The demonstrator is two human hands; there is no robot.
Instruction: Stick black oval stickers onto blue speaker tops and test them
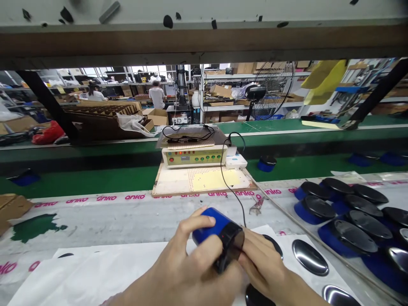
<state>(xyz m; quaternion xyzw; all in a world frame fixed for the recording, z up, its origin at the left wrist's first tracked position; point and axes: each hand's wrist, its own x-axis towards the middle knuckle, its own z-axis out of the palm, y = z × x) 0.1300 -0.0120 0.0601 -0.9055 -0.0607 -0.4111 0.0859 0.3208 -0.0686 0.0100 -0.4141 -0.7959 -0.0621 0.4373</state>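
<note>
My left hand (194,259) is wrapped round a blue housing with a black end (208,225), held tilted above the white sheets. Part of the housing is hidden by my fingers, some of them smeared by motion. My right hand (264,259) is closed against the black end, its fingertips pressed together; what they pinch, if anything, is hidden. A thin black cable (237,199) runs down from the test box and passes out of sight behind my right hand. Glossy black oval covers (310,257) lie on a white sheet (331,282) beneath and beside my right hand.
A test box (194,156) with buttons and lights stands on a board (172,180) ahead. Several blue-and-black units (352,233) crowd the right side. Others, including one unit (267,163), sit on the green conveyor (287,169). A shelf edge (204,40) spans overhead.
</note>
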